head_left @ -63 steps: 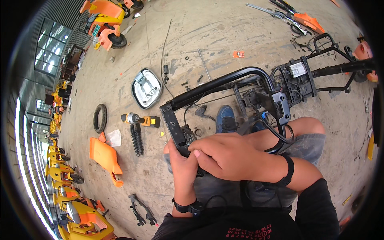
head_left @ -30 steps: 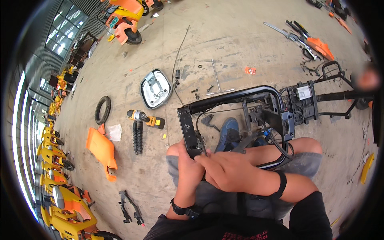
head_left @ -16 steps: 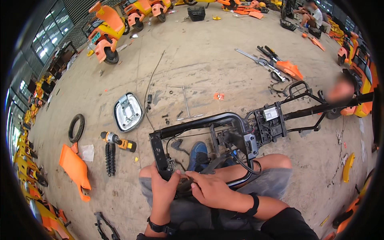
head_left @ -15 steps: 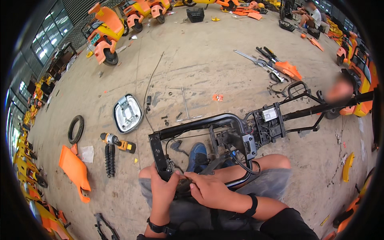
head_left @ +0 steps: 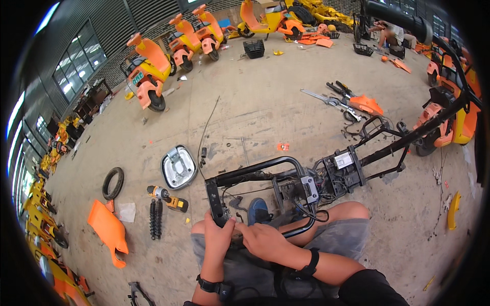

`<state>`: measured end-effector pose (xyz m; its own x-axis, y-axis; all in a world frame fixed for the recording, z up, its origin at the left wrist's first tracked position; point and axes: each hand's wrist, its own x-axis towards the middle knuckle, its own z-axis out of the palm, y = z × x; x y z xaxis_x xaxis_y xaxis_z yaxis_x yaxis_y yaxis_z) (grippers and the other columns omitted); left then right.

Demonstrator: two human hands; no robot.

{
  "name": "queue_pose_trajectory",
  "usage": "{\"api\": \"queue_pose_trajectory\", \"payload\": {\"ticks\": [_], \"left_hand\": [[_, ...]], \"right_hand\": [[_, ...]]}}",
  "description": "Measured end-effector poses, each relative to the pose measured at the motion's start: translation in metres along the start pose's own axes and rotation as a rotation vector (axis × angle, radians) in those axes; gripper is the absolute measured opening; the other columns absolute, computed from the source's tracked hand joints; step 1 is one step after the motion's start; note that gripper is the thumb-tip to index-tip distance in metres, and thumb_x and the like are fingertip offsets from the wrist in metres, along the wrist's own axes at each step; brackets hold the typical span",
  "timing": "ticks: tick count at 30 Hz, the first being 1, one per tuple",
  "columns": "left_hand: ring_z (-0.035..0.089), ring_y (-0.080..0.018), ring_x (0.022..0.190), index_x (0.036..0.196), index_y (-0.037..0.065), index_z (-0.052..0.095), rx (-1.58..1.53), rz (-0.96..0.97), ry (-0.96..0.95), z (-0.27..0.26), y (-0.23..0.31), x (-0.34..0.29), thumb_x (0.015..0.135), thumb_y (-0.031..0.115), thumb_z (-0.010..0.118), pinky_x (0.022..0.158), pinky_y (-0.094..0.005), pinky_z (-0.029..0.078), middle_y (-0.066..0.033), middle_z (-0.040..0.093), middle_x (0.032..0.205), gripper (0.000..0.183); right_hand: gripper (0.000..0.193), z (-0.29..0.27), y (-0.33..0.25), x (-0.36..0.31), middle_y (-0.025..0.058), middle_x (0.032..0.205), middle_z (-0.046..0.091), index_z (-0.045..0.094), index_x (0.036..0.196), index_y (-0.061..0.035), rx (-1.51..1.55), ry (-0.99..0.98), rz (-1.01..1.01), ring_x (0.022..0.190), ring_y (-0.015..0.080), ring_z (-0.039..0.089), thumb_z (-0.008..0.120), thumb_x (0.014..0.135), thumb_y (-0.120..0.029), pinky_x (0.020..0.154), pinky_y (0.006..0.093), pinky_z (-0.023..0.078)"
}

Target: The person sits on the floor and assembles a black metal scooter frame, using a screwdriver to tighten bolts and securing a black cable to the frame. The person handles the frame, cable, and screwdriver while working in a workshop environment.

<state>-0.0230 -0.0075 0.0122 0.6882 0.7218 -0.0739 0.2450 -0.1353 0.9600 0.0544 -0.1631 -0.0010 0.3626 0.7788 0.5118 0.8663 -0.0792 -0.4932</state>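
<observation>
A black scooter frame [head_left: 255,171] of bent metal tubes lies across my lap, its long end reaching off to the upper right. My left hand [head_left: 218,237] is wrapped round the frame's near left end, thumb on top. Close beside it, my right hand [head_left: 263,242] has its fingers bent and pressed together against the same end. Whatever small part is between those fingers is hidden. A bundle of wires and a black box with a white label [head_left: 343,160] sit in the middle of the frame.
Left of the frame lie a cordless drill [head_left: 168,199], two black shock absorbers [head_left: 155,219], a tyre [head_left: 113,183], an orange panel [head_left: 108,232] and a grey-white shell [head_left: 178,167]. Tools [head_left: 337,102] lie farther off. Scooters [head_left: 153,71] stand at the back; another person [head_left: 393,35] sits far right.
The view has tilted up, so the floor things sit lower and farther right. The frame's far right end now points higher. Both hands stay at the same frame end.
</observation>
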Motion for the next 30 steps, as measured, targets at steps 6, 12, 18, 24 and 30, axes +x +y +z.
{"api": "queue_pose_trajectory", "payload": {"ticks": [6, 12, 18, 24, 30], "left_hand": [[0.062, -0.0174, 0.090, 0.130, -0.007, 0.048, -0.034, 0.035, 0.018, 0.000, -0.015, 0.006, 0.086, 0.014, 0.077, 0.080, -0.0313, 0.052, -0.0109, 0.065, 0.102, 0.057], [0.066, -0.0258, 0.095, 0.130, -0.008, 0.048, 0.034, 0.120, 0.058, 0.007, -0.020, 0.009, 0.084, 0.021, 0.079, 0.085, -0.0362, 0.053, -0.0167, 0.067, 0.105, 0.063], [0.066, -0.0266, 0.089, 0.129, -0.008, 0.050, 0.132, 0.188, 0.137, 0.008, -0.035, 0.017, 0.082, 0.026, 0.079, 0.080, -0.0369, 0.053, -0.0165, 0.068, 0.101, 0.064], [0.070, -0.0357, 0.095, 0.134, -0.008, 0.047, 0.133, 0.142, 0.080, 0.007, -0.033, 0.025, 0.082, 0.031, 0.078, 0.085, -0.0416, 0.054, -0.0241, 0.070, 0.105, 0.072], [0.063, -0.0165, 0.082, 0.123, -0.007, 0.053, 0.022, 0.157, 0.095, 0.007, -0.023, 0.014, 0.084, 0.018, 0.079, 0.072, -0.0314, 0.053, -0.0089, 0.066, 0.095, 0.053]], "right_hand": [[0.037, 0.005, -0.003, -0.002, 0.0144, 0.076, 0.066, 0.058, 0.124, -0.0003, -0.079, 0.036, 0.050, 0.071, 0.0338, 0.067, 0.064, 0.089, -0.011, 0.065, 0.0437, 0.055], [0.034, 0.003, -0.005, -0.003, 0.0175, 0.078, 0.069, 0.058, 0.122, -0.0012, -0.122, 0.020, 0.110, 0.071, 0.0370, 0.069, 0.060, 0.091, -0.013, 0.064, 0.0474, 0.056], [0.035, 0.011, -0.001, -0.004, 0.0175, 0.077, 0.070, 0.058, 0.122, -0.0013, -0.188, -0.017, 0.052, 0.070, 0.0367, 0.069, 0.060, 0.090, -0.014, 0.064, 0.0475, 0.056], [0.032, 0.009, 0.003, -0.002, 0.0173, 0.077, 0.069, 0.059, 0.119, -0.0034, -0.193, -0.058, 0.025, 0.070, 0.0370, 0.069, 0.060, 0.089, -0.014, 0.064, 0.0489, 0.056], [0.022, 0.003, -0.005, 0.002, 0.0164, 0.076, 0.070, 0.059, 0.106, -0.0030, -0.175, -0.077, -0.001, 0.069, 0.0359, 0.070, 0.061, 0.086, -0.014, 0.065, 0.0483, 0.056]]}}
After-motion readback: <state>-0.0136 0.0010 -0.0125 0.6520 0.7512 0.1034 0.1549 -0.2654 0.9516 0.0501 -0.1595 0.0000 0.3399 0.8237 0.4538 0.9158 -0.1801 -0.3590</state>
